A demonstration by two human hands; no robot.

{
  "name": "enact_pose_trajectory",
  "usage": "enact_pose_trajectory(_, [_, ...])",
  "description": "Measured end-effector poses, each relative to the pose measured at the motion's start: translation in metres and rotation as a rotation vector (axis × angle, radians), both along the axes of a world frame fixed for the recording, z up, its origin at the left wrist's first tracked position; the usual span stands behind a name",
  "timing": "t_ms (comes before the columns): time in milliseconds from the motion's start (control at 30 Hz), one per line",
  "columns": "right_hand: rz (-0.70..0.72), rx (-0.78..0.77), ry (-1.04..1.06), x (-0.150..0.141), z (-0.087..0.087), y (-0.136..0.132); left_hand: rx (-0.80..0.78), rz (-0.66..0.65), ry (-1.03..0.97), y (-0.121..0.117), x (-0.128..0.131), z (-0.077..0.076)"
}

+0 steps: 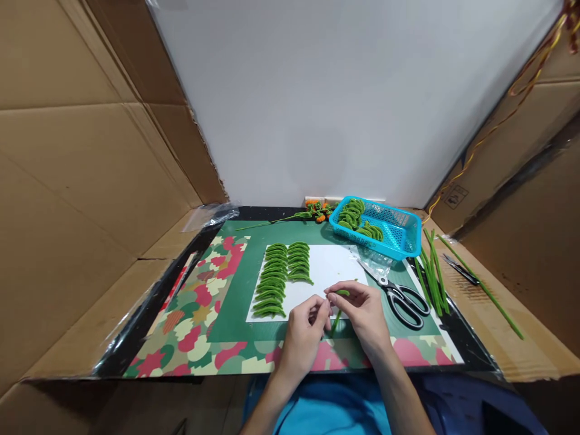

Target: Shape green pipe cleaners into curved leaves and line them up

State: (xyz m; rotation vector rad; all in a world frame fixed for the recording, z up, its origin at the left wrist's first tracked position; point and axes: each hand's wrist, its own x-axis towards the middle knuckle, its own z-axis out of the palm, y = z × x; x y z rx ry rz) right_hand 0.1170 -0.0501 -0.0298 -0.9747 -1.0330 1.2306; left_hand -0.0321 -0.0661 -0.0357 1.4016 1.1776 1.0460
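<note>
Right now both hands meet low over the bench [473,349], near the five o'clock edge of a white sheet [333,266], working a green fuzzy strip [343,292] at their fingertips. The left hand [312,320] is curled with thumb and forefinger pinched on the strip; the right hand [360,307] pinches it too, thumb against fingers. One bent bit shows at the right hand's fingers and a straight length slants down toward six o'clock — whether these join is hidden by the fingers.

Taking the hands as the dial's centre, two columns of curved green pieces [270,284] lie between nine and eleven o'clock on the sheet, the outer column longer than the inner. At one o'clock stands a blue basket [394,229] with more such pieces heaped in its left end. Black-handled scissors [390,286] rest at three o'clock, blades pointing toward ten. Beyond them, between two and three, lies a bundle of green stems [435,278]; farther out — on cardboard — are a small dark-handled tool [466,275] and a single stem [492,299]. Orange flowers [321,219] sit just short of twelve o'clock.
</note>
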Motion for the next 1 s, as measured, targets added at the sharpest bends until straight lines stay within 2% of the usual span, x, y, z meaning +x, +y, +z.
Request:
enact_pose_trajectory(200, [0.062, -0.049, 0.04, -0.007, -0.004, 0.002, -0.009, -0.012, -0.034, 0.001, -0.001, -0.001])
enact_pose_trajectory(333, [0.005, -0.014, -0.042, -0.01, -0.006, 0.002, -0.015, -0.017, -0.028, 0.004, -0.002, -0.004])
enact_pose_trajectory(467, [-0.079, 0.121, -0.22, -0.01, -0.006, 0.001, -0.009, -0.02, 0.007, 0.005, -0.003, -0.003])
enact_pose_trajectory(600, [-0.088, 0.33, -0.398, -0.01, -0.01, 0.001, -0.042, 0.051, -0.02, 0.002, -0.005, 0.002])
enact_pose_trajectory(767, [-0.113, 0.518, -0.601, -0.01, -0.014, 0.0, -0.024, 0.047, 0.018, 0.003, -0.004, 0.003])
enact_pose_trajectory(867, [-0.097, 0.51, -0.583, -0.01, -0.01, -0.001, -0.036, 0.048, 0.007, 0.005, -0.002, 0.0])
enact_pose_trajectory(1000, [-0.061, 0.391, -0.455, -0.008, -0.002, -0.002, -0.033, 0.078, -0.065, 0.005, -0.003, -0.003])
